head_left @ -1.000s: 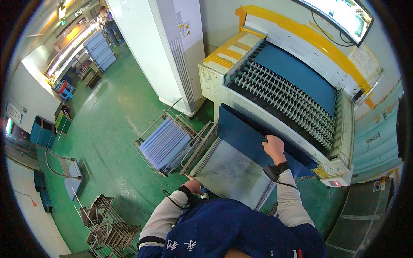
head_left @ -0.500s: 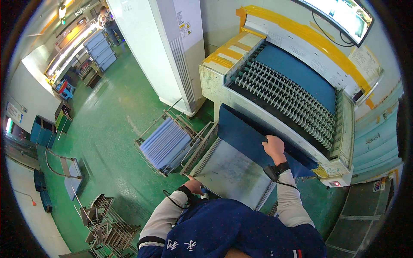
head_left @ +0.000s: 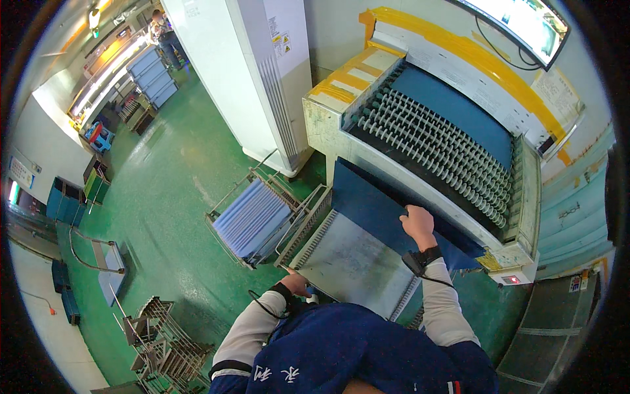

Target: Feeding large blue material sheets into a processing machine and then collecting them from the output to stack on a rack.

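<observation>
My right hand (head_left: 418, 225) is closed over the upper edge of a dark blue panel (head_left: 367, 211), which stands tilted in front of the roller machine (head_left: 433, 154). Down at the near left corner of a slotted metal rack (head_left: 314, 241), my left hand (head_left: 296, 284) has its fingers curled round the frame; part of the grip is hidden. A flat grey panel (head_left: 354, 259) spans the space between the rack's toothed side rails, below the blue one. On the machine, another dark blue sheet (head_left: 453, 108) lies behind the rows of ridged rollers.
Left of the rack stands a wire rack of light blue panels (head_left: 252, 220). A tall white cabinet (head_left: 262, 79) rises behind it. Metal frames (head_left: 161, 345) and a low trolley (head_left: 111, 272) stand on the green floor. A monitor (head_left: 525, 26) hangs above; a person (head_left: 167, 39) is far off.
</observation>
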Tool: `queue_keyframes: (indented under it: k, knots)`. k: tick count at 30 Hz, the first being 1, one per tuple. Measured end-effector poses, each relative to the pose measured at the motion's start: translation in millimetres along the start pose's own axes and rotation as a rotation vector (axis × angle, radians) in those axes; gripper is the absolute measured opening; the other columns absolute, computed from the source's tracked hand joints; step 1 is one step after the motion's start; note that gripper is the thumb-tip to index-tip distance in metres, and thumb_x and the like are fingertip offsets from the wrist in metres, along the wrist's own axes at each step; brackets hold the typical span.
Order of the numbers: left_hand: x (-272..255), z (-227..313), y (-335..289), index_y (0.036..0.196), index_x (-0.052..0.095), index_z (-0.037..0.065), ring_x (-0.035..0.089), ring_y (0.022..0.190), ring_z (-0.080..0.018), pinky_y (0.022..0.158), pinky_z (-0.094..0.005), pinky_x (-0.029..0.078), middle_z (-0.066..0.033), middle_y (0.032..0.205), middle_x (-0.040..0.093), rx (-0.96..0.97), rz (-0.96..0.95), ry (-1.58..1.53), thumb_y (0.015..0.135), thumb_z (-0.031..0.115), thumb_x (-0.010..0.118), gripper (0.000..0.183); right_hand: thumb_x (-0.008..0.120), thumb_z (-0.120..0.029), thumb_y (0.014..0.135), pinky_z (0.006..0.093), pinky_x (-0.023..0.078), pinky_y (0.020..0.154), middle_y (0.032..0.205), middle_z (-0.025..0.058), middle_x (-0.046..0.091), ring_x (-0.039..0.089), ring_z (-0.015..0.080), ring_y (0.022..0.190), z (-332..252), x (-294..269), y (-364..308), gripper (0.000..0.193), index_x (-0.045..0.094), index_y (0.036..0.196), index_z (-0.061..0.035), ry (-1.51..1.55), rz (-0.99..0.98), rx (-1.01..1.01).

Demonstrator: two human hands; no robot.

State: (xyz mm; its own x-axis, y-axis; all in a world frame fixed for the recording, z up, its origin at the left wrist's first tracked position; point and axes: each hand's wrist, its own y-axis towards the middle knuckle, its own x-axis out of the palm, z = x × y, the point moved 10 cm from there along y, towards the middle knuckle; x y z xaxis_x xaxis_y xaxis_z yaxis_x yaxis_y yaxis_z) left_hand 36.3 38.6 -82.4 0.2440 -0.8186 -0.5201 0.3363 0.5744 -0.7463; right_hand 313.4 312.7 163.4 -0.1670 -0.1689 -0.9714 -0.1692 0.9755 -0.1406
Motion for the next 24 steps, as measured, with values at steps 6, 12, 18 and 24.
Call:
queue_keyframes:
  k: [6,12,18,24]
  knots:
    - [0.2,1.4,1.2,0.132,0.049,0.016,0.052,0.117,-0.0335,0.101,-0.0717,0.001,-0.0122,0.124,0.058,0.005,-0.007,0.03,0.068,0.05,0.066,0.074,0.068,-0.029,0.076,0.0413,0.049,0.082,0.102,0.0156,0.065,0.062,0.0316,0.096,-0.8,-0.6,0.6,0.039,0.065,0.109,-0.0079,-0.007,0.001,-0.006]
    - [0.4,1.9,3.4,0.127,0.054,0.012,0.056,0.112,-0.0344,0.103,-0.0696,0.001,-0.0139,0.112,0.064,0.026,0.032,0.107,0.069,0.051,0.065,0.071,0.068,-0.028,0.076,0.0411,0.049,0.082,0.101,0.0156,0.066,0.062,0.0315,0.095,-0.4,-0.8,1.0,0.039,0.065,0.109,-0.0078,0.001,0.023,-0.008]
    - [0.3,-0.8,4.8,0.119,0.06,0.007,0.06,0.104,-0.035,0.105,-0.0669,0.002,-0.014,0.104,0.067,0.026,0.063,0.079,0.068,0.05,0.066,0.067,0.068,-0.028,0.075,0.0408,0.049,0.082,0.101,0.0154,0.066,0.062,0.0311,0.096,0.1,-1.3,1.7,0.039,0.065,0.109,-0.008,0.008,0.011,0.004]
    - [5.1,-4.1,7.6,0.121,0.059,0.009,0.058,0.107,-0.0341,0.105,-0.0675,0.003,-0.0132,0.108,0.066,0.006,0.021,0.084,0.068,0.052,0.065,0.068,0.068,-0.028,0.076,0.0407,0.049,0.083,0.101,0.0156,0.066,0.062,0.0309,0.096,-1.8,-3.6,0.8,0.038,0.065,0.108,-0.0077,0.005,0.017,0.001]
